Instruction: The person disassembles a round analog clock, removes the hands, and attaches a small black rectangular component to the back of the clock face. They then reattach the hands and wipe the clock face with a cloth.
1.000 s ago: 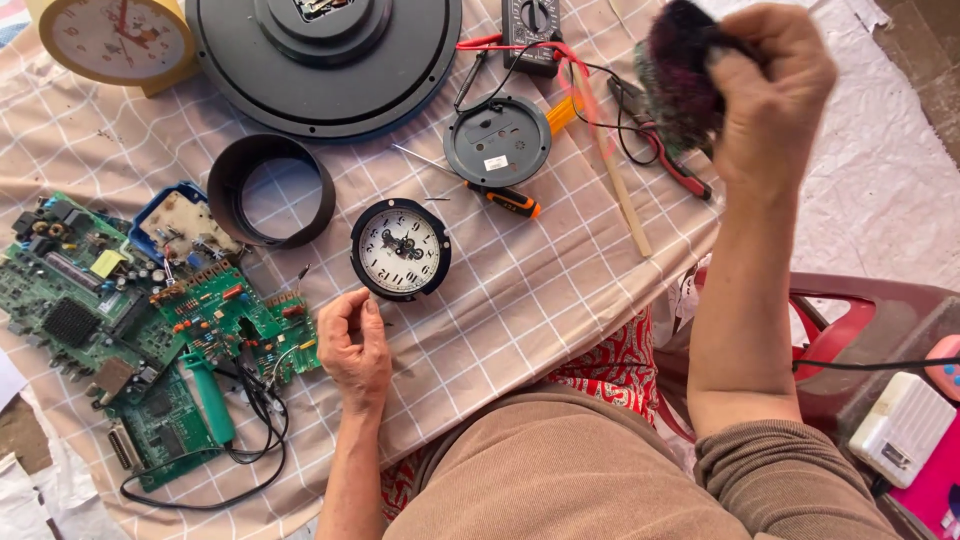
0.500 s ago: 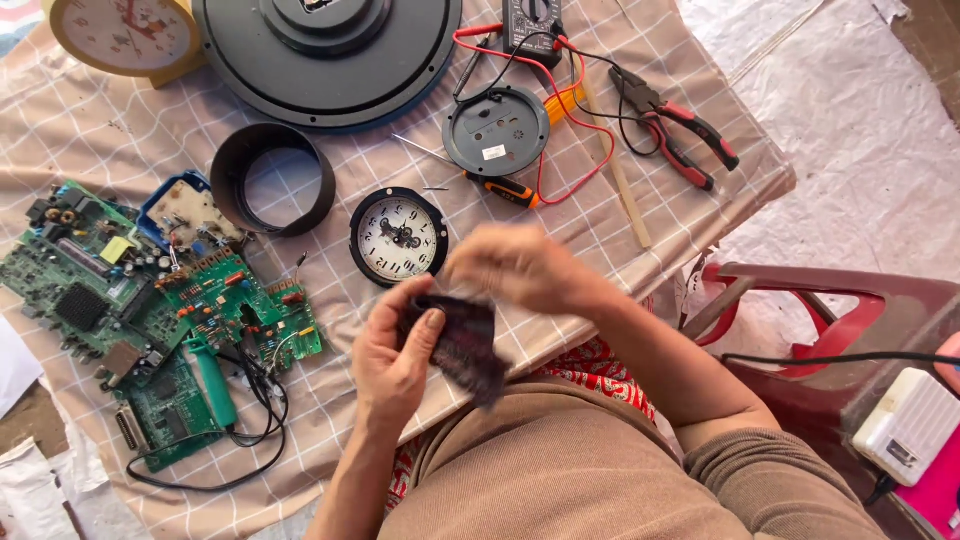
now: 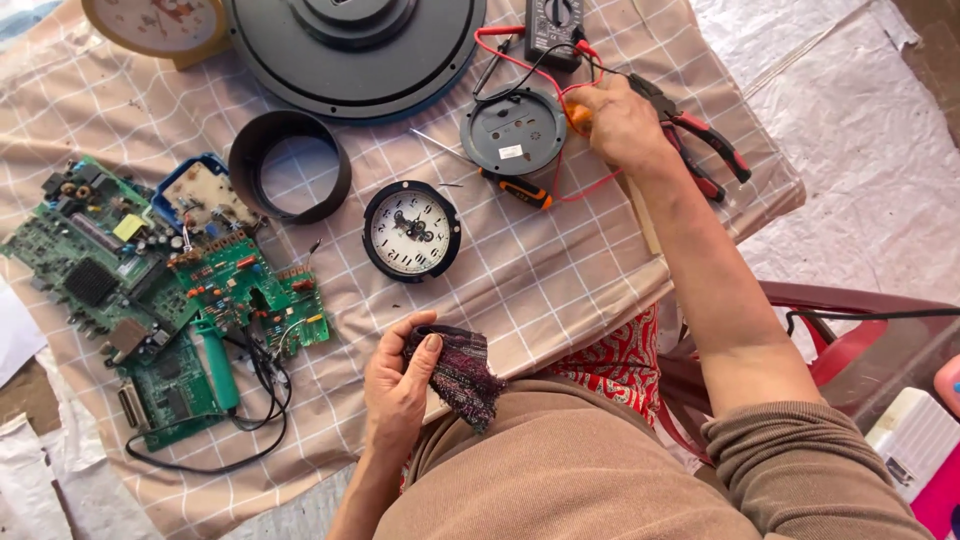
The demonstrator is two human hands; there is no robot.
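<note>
Nearest, the left hand (image 3: 398, 385) is gripping a dark woven cloth (image 3: 462, 372) at the table edge, thumb pressing on top. Farther off, the right hand (image 3: 622, 122) is curling its fingers around an orange object (image 3: 577, 115), mostly hidden, just right of the round clock back (image 3: 514, 131). The clock face (image 3: 411, 231) is lying between both hands, nearer the left.

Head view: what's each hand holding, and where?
Left hand grips a dark woven cloth at its upper edge. Right hand closes on a small orange thing; grip point hidden.

White label (image 3: 511, 152) on round backplate (image 3: 514, 131)
</note>
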